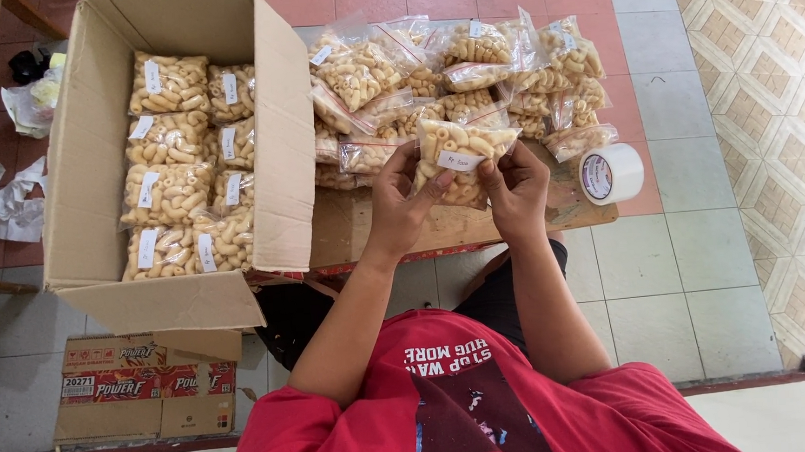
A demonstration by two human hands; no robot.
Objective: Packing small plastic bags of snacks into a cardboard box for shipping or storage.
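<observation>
Clear plastic bag of pale curled snacks (459, 157), sealed, white label stuck on its front. Held upright between both hands above the near edge of a low wooden table (365, 224), just in front of a heap of like bags (467, 68).

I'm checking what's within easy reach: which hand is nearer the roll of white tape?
The right hand. It holds the snack bag just left of the tape roll; the left hand grips the bag's far side, farther away.
</observation>
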